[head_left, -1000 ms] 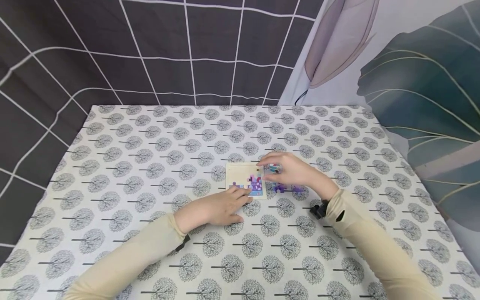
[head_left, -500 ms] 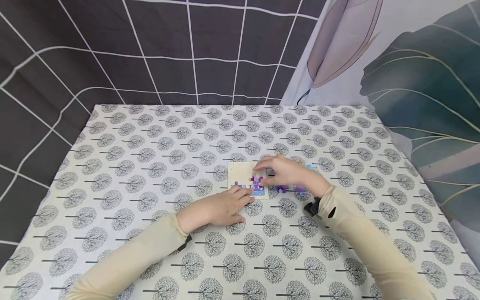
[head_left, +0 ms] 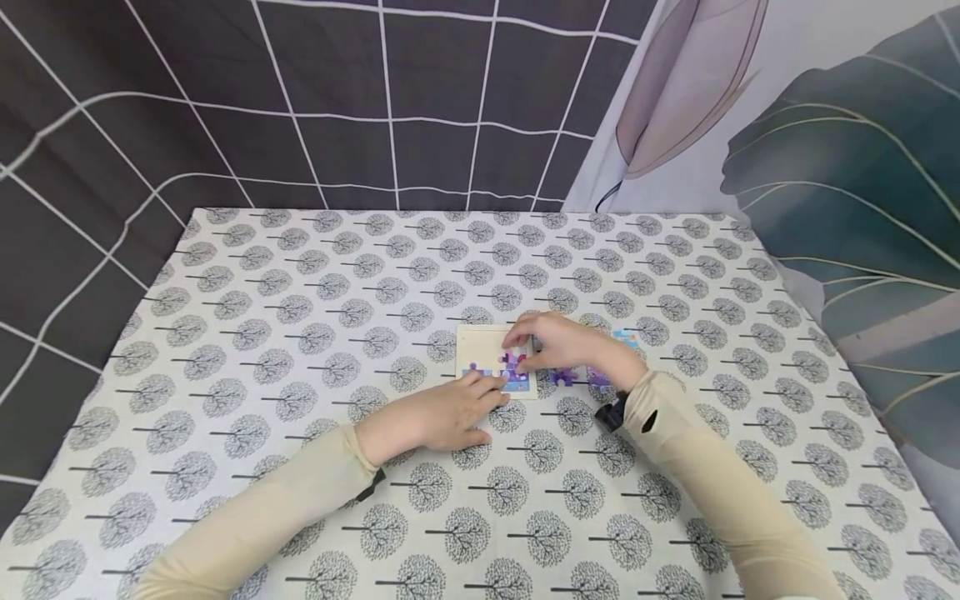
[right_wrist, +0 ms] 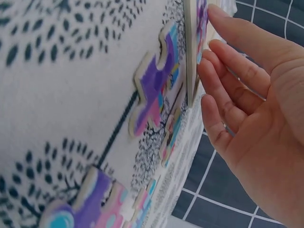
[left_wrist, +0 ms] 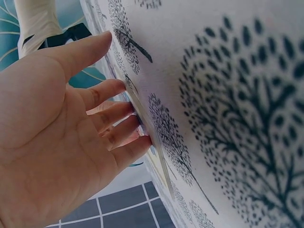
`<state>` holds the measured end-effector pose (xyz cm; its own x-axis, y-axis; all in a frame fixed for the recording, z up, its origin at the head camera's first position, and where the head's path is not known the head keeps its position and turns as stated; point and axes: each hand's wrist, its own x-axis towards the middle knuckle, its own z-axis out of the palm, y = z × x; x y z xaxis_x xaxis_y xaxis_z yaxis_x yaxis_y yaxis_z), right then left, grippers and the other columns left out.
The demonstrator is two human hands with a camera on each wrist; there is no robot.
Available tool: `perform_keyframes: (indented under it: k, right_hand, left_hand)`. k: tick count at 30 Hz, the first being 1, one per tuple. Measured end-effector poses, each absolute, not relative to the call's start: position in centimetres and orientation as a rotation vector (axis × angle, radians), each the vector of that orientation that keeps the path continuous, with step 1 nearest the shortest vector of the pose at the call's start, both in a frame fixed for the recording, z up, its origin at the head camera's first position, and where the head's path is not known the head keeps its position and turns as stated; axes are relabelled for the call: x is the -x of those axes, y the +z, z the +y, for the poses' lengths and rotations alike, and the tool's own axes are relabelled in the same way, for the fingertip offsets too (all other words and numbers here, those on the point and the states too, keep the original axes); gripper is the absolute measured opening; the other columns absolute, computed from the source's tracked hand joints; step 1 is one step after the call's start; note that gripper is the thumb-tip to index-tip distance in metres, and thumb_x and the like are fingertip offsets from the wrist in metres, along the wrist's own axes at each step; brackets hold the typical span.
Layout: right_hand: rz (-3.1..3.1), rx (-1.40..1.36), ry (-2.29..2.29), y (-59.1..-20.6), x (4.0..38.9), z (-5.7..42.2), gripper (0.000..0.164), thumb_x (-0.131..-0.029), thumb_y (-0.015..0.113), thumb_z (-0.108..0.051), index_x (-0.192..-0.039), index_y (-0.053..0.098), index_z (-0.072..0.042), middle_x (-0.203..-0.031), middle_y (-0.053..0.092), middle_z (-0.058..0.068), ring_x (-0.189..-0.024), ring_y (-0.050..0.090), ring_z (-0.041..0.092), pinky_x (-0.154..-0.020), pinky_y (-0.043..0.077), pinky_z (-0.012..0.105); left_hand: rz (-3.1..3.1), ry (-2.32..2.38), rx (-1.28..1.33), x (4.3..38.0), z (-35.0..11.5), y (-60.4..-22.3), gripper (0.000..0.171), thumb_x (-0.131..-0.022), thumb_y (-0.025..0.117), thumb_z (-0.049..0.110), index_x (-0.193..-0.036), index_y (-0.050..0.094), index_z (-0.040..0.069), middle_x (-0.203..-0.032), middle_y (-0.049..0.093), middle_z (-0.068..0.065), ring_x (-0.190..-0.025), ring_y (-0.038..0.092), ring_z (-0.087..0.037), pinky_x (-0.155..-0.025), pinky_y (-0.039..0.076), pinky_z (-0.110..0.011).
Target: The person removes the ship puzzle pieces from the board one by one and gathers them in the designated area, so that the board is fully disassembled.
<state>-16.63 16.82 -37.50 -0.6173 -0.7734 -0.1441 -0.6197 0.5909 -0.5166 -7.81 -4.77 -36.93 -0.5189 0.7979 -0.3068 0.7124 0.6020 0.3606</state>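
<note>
A small cream puzzle board (head_left: 474,343) lies mid-table, with joined purple, pink and blue puzzle pieces (head_left: 517,380) along its near and right parts. My left hand (head_left: 442,414) rests its fingertips on the board's near edge, fingers extended and thumb apart, as the left wrist view also shows (left_wrist: 90,118). Over the board's right side, my right hand (head_left: 566,343) bends its thumb and fingers around a purple-pink puzzle piece (right_wrist: 202,21), seen at the fingertips in the right wrist view. The right fingers partly hide that piece in the head view.
Loose purple puzzle pieces (head_left: 564,377) lie just right of the board, under and beside the right wrist. A light-blue piece (head_left: 625,337) lies farther right. The tree-patterned tablecloth (head_left: 300,467) covers the table. A dark gridded curtain (head_left: 337,100) hangs behind.
My right hand has moved slightly left, farther over the board, bringing the light-blue piece into view beyond its wrist. The left hand stays on the board's near edge.
</note>
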Motion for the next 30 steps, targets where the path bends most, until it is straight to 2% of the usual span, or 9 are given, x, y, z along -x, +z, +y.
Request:
perform_keyframes:
  k: [9, 17, 30]
  right_hand:
    - [2.462, 1.042, -0.655, -37.6, 16.6, 16.3, 0.036, -0.073, 0.078, -0.015, -0.105, 0.067, -0.004, -0.094, 0.066, 0.003, -0.087, 0.059, 0.016, -0.081, 0.052, 0.029]
    - [2.465, 0.819, -0.699, -37.5, 16.6, 15.8, 0.034, -0.069, 0.08, -0.01, -0.099, 0.068, -0.004, -0.089, 0.066, 0.002, -0.084, 0.06, 0.015, -0.08, 0.053, 0.026]
    - [2.489, 0.695, -0.711, -37.3, 16.2, 15.7, 0.031, -0.069, 0.08, -0.011, -0.097, 0.069, -0.007, -0.089, 0.064, 0.002, -0.084, 0.057, 0.015, -0.079, 0.051, 0.028]
  left_hand:
    - [2.405, 0.264, -1.21, 7.7, -4.8, -37.1, 0.063, -0.092, 0.054, 0.036, -0.143, 0.034, 0.006, -0.152, 0.025, -0.01, -0.138, 0.024, -0.029, -0.117, 0.018, -0.039]
    - [2.413, 0.257, -1.234, 7.8, -4.8, -37.2, 0.064, -0.092, 0.054, 0.037, -0.143, 0.033, 0.005, -0.152, 0.025, -0.011, -0.138, 0.024, -0.029, -0.117, 0.017, -0.038]
    - [2.405, 0.25, -1.215, 7.6, -4.8, -37.2, 0.064, -0.092, 0.054, 0.037, -0.144, 0.033, 0.006, -0.153, 0.023, -0.01, -0.139, 0.023, -0.028, -0.117, 0.016, -0.038]
